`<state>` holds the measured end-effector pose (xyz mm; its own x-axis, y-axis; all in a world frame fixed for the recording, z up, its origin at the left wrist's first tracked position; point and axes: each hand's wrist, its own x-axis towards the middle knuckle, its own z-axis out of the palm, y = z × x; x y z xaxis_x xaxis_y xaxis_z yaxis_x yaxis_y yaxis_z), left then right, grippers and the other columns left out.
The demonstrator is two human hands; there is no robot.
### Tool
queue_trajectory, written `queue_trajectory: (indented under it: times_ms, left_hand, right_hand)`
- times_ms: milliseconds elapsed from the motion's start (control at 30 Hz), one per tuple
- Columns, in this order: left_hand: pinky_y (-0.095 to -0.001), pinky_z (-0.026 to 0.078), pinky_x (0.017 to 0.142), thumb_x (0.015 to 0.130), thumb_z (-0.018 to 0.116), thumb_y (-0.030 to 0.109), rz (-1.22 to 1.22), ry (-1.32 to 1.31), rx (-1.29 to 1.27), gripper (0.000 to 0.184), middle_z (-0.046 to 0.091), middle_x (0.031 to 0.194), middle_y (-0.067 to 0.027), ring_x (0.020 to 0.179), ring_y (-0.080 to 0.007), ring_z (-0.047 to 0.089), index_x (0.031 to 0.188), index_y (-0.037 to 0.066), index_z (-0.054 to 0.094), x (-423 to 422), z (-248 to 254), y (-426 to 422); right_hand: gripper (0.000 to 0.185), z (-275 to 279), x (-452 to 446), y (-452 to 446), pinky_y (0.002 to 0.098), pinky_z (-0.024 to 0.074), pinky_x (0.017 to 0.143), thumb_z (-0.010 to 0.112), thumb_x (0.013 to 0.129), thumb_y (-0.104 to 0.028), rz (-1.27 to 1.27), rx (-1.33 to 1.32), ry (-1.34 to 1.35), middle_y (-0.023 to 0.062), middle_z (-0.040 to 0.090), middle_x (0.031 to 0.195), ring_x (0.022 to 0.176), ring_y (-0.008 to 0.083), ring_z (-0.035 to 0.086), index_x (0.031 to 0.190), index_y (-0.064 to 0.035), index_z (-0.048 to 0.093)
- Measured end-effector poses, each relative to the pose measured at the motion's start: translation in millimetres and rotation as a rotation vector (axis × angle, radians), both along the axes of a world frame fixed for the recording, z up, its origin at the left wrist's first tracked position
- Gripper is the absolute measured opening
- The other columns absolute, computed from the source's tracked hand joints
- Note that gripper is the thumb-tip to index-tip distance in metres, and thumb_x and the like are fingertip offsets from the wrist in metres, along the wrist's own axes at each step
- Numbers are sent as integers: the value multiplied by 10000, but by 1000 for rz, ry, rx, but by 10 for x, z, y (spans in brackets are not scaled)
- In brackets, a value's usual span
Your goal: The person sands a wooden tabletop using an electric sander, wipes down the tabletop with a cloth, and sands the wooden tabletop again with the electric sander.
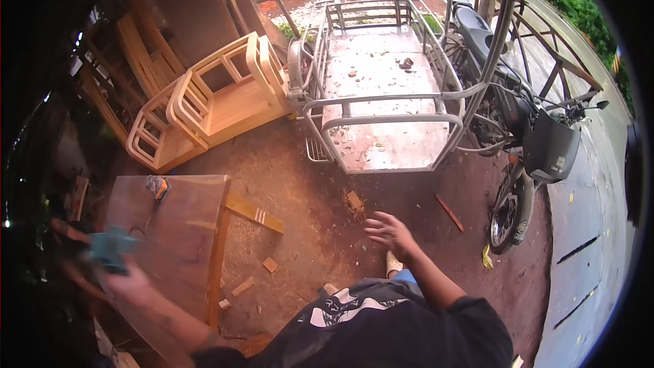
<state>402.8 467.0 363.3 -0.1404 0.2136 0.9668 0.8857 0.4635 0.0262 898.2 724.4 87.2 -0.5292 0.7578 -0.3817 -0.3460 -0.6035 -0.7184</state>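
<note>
My left hand reaches over the left side of a dark wooden panel. It is shut on a teal tool, both smeared by motion, and my fingers are partly hidden; the tool looks like a handheld power tool, but its exact kind is not clear. A small orange and grey tool rests near the panel's far edge. My right hand hangs in the air in front of my body, fingers apart and holding nothing.
Wooden chair-like frames stand beyond the panel. A metal cargo cart with leaves on its bed is ahead, attached beside a motorcycle. Wood offcuts, sawdust and a reddish stick lie on the ground.
</note>
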Motion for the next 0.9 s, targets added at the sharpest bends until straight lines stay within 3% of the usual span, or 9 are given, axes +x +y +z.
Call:
queue_trajectory:
  times_ms: [67, 133, 233, 300, 400, 433, 500, 667, 900]
  left_hand:
    - [-400, 457, 956, 801, 778, 183, -256, -108, 423, 558, 633, 1191, -214, 1087, -313, 625, 1254, -58, 560, -161, 1039, 159]
    - [-403, 463, 924, 804, 763, 179, -362, -20, 502, 529, 638, 1167, -214, 1059, -314, 630, 1233, -60, 566, -45, 1620, 823]
    - [-407, 472, 876, 809, 741, 173, -392, 125, 256, 486, 645, 1130, -214, 1017, -316, 639, 1200, -64, 576, 496, 1514, 2479]
    - [-410, 478, 844, 812, 726, 169, -495, -24, -200, 459, 650, 1106, -214, 988, -318, 644, 1179, -66, 582, 977, 539, 3509]
    - [-415, 487, 796, 817, 704, 162, -465, -535, -1648, 418, 658, 1069, -214, 946, -320, 652, 1146, -69, 592, 1718, -2966, 4020]
    - [-416, 490, 780, 818, 697, 160, -481, -663, -1771, 405, 660, 1057, -214, 932, -321, 655, 1136, -70, 595, 1859, -3905, 3358]
    - [-419, 496, 748, 821, 682, 156, -430, -1008, -1746, 380, 665, 1033, -214, 904, -322, 660, 1114, -73, 602, 1789, -4700, 1814]
    - [-427, 510, 668, 829, 645, 146, 238, -1581, -1454, 323, 677, 972, -214, 833, -325, 674, 1060, -78, 618, 1143, -4783, -590]
    - [-437, 531, 555, 840, 593, 131, 256, -1977, -665, 265, 695, 886, -214, 734, -330, 693, 985, -86, 640, 891, -4753, -97]
  right_hand:
    - [532, 130, 649, -68, 379, 493, 972, 525, 880, -82, -194, 39, -76, 184, 567, 1285, 1090, 287, 623, 1388, 17, 399]
    - [471, 400, 1262, -99, 363, 496, 927, 550, 882, -148, -386, 220, -128, 152, 611, 1200, 1015, 249, 633, 1319, 11, 474]
    - [359, 1416, 1844, -117, 311, 469, 850, 541, 930, -310, -626, 588, -357, 66, 626, 1089, 959, 173, 608, 1151, -34, 604]
    - [451, 1937, 2418, -167, 368, 423, 992, 414, 1009, -319, -737, 849, -446, 126, 567, 1238, 1065, 224, 579, 1314, 8, 474]
    - [485, 2362, 3319, -651, 362, 395, 1047, 395, 1012, -328, -1211, 1008, -965, 146, 552, 1273, 1122, 230, 573, 1344, 21, 450]
    - [484, 2303, 3517, -895, 362, 395, 1047, 397, 1011, -328, -1318, 959, -1088, 146, 553, 1273, 1123, 231, 573, 1343, 21, 452]
    - [483, 1881, 3639, -1503, 363, 396, 1047, 400, 1010, -328, -1507, 678, -1254, 147, 554, 1272, 1125, 232, 573, 1341, 20, 455]
    - [481, 795, 3167, -2195, 365, 397, 1046, 409, 1007, -329, -1361, 147, -1333, 147, 558, 1270, 1129, 236, 571, 1335, 18, 465]
    - [477, 253, 2597, -1442, 368, 398, 1045, 422, 1002, -329, -919, 238, -1275, 149, 563, 1268, 1134, 241, 570, 1327, 15, 479]
